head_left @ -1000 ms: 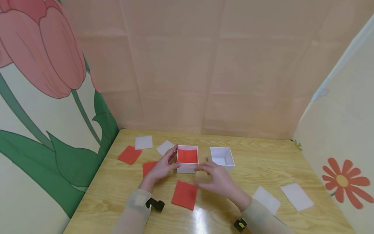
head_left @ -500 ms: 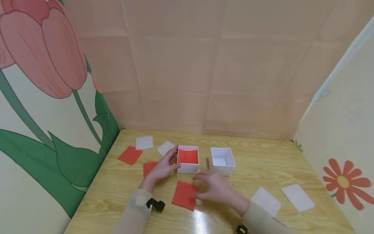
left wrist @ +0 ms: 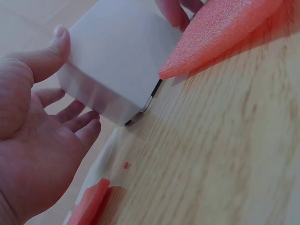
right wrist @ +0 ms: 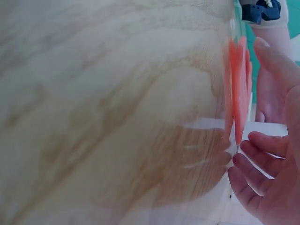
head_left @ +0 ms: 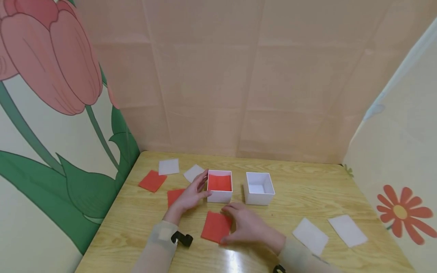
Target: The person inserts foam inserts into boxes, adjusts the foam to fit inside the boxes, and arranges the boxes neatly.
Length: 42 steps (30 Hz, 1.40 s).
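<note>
The left hand (head_left: 189,196) rests against a white box (head_left: 220,196), thumb at its near side and fingers along its left side. Inside that box lies a red foam square (head_left: 219,182). In the left wrist view the thumb and fingers straddle the white box (left wrist: 112,51) at one corner. My right hand (head_left: 250,226) reaches over another red foam square (head_left: 215,226) on the table, fingertips near its far edge and thumb at its near right corner. The right wrist view has this red foam (right wrist: 240,89) edge-on, between thumb and spread fingers.
A second white box (head_left: 260,198) stands right of the first, with nothing in it. White squares (head_left: 310,236) lie at the right, others (head_left: 168,167) at the back left. More red squares (head_left: 152,181) lie on the left of the wooden table (head_left: 307,185).
The right hand has moved from beside the boxes toward the near side, down to the red foam square in front. The left hand stays at the box.
</note>
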### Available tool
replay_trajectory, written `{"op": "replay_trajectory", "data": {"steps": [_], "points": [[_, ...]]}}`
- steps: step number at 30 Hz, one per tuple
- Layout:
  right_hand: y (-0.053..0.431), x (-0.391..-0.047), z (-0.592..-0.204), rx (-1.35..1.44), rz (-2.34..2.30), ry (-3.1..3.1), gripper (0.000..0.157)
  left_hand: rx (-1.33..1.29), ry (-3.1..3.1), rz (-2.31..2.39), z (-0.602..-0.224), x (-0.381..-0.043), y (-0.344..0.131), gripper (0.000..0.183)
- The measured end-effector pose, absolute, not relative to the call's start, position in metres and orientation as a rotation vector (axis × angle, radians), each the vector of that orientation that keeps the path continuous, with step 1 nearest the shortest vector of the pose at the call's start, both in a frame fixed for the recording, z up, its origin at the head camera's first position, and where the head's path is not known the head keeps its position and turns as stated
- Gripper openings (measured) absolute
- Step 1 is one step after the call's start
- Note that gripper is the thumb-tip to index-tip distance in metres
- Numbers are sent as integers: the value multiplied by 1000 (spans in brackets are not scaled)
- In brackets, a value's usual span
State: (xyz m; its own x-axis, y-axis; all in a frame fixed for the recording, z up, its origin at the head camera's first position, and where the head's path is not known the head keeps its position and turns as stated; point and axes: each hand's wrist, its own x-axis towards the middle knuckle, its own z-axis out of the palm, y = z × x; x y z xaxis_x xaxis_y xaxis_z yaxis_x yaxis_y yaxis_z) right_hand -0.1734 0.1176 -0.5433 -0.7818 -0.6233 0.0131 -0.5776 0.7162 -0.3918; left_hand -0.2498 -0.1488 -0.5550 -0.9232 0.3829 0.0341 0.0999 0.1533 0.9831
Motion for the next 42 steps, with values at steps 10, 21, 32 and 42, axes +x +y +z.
{"op": "replay_trajectory", "data": {"steps": [10, 21, 32, 42], "points": [[115, -173, -549, -1024, -501, 2802, 109, 486, 2217, 1844, -555, -250, -148, 89], [116, -175, -554, -1048, -504, 2794, 99, 503, 2223, 1847, -557, -250, -149, 89], [106, -174, -555, -1123, -458, 2799, 103, 478, 2230, 1836, -556, -249, -149, 88], [100, -177, -557, -1129, -464, 2787, 98, 497, 2215, 1840, -557, -250, -150, 88]]}}
